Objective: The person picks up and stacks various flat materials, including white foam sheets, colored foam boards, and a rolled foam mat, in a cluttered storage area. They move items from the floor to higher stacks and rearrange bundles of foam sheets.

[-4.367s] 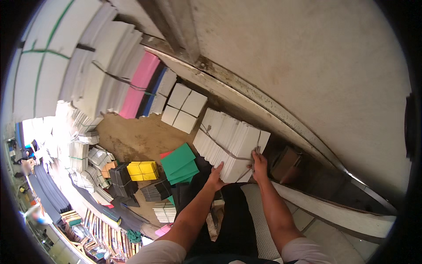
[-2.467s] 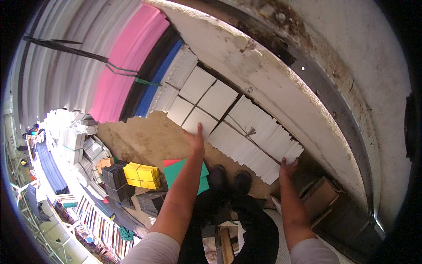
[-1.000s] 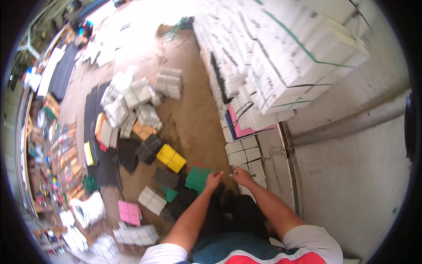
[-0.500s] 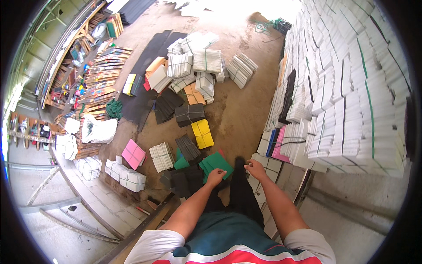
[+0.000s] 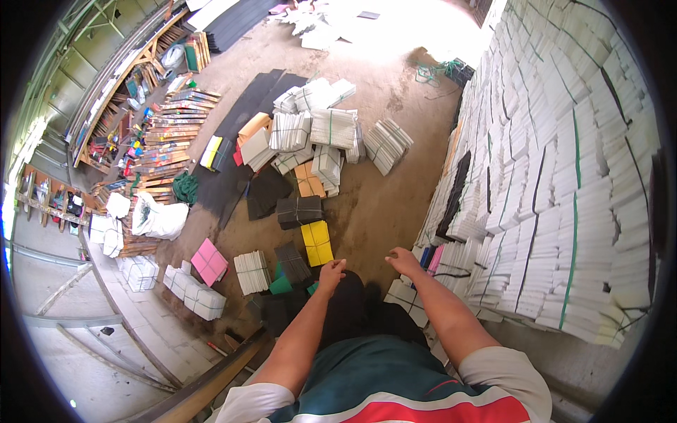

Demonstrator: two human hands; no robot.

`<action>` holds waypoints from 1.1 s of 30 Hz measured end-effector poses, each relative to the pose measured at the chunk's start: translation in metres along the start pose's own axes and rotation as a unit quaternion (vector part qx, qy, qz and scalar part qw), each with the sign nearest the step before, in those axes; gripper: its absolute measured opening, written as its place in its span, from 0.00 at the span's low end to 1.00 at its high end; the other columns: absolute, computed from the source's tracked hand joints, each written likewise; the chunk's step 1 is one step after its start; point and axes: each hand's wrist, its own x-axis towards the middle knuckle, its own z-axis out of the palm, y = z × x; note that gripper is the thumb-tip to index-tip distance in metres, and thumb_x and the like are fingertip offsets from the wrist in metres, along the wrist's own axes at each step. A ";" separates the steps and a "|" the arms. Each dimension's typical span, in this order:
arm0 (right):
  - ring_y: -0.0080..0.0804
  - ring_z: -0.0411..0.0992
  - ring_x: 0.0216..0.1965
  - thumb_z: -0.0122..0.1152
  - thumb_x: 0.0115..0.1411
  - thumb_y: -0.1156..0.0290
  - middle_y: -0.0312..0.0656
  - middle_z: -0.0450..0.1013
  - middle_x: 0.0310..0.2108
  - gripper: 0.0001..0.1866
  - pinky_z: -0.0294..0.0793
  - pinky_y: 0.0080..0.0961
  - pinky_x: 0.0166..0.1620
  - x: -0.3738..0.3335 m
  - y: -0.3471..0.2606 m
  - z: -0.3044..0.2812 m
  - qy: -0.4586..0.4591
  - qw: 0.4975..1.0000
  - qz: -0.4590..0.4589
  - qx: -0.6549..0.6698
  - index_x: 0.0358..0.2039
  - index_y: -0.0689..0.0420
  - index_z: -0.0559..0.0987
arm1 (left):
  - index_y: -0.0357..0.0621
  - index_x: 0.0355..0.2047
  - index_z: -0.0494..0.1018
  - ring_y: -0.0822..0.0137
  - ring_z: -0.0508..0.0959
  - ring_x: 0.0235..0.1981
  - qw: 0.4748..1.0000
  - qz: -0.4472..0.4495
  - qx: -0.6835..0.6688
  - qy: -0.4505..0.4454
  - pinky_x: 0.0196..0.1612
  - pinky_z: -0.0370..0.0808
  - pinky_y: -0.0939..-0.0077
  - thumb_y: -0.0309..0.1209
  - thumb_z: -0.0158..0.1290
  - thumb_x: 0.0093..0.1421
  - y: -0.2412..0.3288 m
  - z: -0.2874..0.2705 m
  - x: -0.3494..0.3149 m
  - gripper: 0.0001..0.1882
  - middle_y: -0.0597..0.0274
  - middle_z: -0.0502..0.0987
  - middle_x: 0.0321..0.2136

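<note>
I have withdrawn my left hand (image 5: 330, 277) and right hand (image 5: 404, 261) from the cord-tied block of white sheets; my view now takes in the tall wall of strapped white bundles (image 5: 553, 190).

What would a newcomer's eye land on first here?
The towering stack of white, cord-tied sheet bundles filling the right side would probably catch the eye first. Next comes the bright yellow, rectangular tied bundle on the brown floor, just beyond the left hand. Farther left lies a pink, squarish tied bundle, near white ones.
</note>
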 end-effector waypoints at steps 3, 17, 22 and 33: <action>0.51 0.72 0.62 0.64 0.63 0.51 0.54 0.76 0.58 0.30 0.71 0.43 0.63 0.026 -0.022 -0.015 -0.019 1.000 0.004 -0.013 0.58 0.58 0.79 | 0.38 0.61 0.72 0.62 0.81 0.42 1.000 -0.016 0.004 0.005 0.47 0.74 0.64 0.47 0.52 0.71 0.015 -0.010 0.026 0.27 0.56 0.80 0.50; 0.49 0.73 0.62 0.63 0.65 0.52 0.50 0.76 0.59 0.29 0.71 0.44 0.63 0.209 -0.073 -0.127 -0.062 0.992 0.104 -0.027 0.60 0.57 0.77 | 0.37 0.51 0.78 0.65 0.80 0.38 0.997 -0.019 0.061 -0.052 0.42 0.76 0.67 0.49 0.58 0.69 0.128 0.012 0.233 0.25 0.59 0.82 0.41; 0.48 0.73 0.61 0.64 0.65 0.54 0.49 0.76 0.59 0.28 0.72 0.43 0.62 0.270 -0.072 -0.172 -0.014 0.996 0.079 -0.033 0.60 0.57 0.77 | 0.36 0.48 0.80 0.68 0.80 0.38 0.987 0.013 0.151 -0.055 0.40 0.77 0.70 0.48 0.60 0.67 0.193 0.023 0.308 0.25 0.57 0.82 0.39; 0.50 0.74 0.60 0.64 0.65 0.54 0.50 0.78 0.56 0.26 0.74 0.46 0.60 0.423 -0.049 -0.257 -0.057 0.993 0.100 -0.029 0.58 0.55 0.79 | 0.34 0.47 0.80 0.68 0.81 0.35 0.994 -0.009 0.104 -0.041 0.40 0.79 0.70 0.47 0.61 0.66 0.306 0.111 0.408 0.25 0.57 0.83 0.37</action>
